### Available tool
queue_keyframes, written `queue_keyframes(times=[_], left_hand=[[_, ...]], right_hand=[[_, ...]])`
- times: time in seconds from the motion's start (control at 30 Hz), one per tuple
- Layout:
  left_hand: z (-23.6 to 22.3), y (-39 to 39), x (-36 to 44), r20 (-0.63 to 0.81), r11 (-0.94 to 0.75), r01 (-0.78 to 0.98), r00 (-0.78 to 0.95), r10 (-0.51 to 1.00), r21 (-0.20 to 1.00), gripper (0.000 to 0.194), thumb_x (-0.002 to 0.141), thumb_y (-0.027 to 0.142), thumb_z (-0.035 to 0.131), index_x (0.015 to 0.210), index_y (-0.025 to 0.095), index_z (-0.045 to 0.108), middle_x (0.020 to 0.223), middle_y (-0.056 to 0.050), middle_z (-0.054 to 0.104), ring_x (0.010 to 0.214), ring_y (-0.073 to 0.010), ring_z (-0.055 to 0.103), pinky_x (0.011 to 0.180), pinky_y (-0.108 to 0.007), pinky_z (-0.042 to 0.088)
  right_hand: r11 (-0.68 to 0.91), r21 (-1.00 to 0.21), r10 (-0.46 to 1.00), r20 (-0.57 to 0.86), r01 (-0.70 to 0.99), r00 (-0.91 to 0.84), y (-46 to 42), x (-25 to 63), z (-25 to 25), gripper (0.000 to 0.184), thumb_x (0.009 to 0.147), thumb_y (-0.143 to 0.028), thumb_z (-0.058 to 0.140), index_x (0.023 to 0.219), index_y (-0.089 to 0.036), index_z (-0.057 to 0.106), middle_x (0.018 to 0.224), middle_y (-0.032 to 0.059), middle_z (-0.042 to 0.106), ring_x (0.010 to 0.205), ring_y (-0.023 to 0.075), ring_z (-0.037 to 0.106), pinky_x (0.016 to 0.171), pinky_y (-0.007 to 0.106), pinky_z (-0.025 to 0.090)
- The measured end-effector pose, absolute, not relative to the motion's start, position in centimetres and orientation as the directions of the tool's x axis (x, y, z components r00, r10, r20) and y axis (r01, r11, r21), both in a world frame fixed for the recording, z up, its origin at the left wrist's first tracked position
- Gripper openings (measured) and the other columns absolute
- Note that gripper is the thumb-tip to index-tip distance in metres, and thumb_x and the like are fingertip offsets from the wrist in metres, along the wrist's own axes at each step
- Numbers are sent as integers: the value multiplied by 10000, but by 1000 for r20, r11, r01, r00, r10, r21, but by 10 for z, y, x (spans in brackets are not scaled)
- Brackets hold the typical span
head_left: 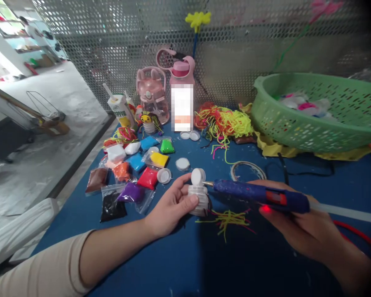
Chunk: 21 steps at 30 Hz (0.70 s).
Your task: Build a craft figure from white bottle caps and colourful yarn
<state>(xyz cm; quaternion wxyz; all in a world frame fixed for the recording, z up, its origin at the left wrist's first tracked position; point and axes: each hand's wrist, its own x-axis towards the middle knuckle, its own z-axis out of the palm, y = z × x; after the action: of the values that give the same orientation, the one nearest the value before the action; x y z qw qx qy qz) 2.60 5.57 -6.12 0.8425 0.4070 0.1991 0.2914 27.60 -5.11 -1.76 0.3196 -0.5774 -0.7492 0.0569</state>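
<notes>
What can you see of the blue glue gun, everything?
The glue gun has a blue, plastic-looking body with pale specks, a red patch near the rear, a glowing red light beneath and a slim metallic nozzle. Held roughly level in the right hand, it points leftward, its tip by a white cap; whether they touch is unclear.

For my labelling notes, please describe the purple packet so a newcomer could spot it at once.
On the blue table, colourful packets cluster beyond the left forearm. At the cluster's near side, the purple packet lies between the black packet and the red packet. Its filling is the only purple one there.
</notes>
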Motion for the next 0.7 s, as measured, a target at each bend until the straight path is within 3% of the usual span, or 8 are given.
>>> queue_keyframes(times=[0.7], left_hand=[[-58, 55, 26, -96, 497, -313, 764, 638, 809, 563, 807, 283, 709, 1305, 213, 457, 1009, -63, 655, 883, -170, 635, 810, -313, 481]], right_hand=[[370, -445, 896, 401, 816, -188, -53, 275, -11, 361, 875, -234, 564, 1233, -240, 521, 1056, 53, 690, 872, 207, 686, 715, 275, 528]])
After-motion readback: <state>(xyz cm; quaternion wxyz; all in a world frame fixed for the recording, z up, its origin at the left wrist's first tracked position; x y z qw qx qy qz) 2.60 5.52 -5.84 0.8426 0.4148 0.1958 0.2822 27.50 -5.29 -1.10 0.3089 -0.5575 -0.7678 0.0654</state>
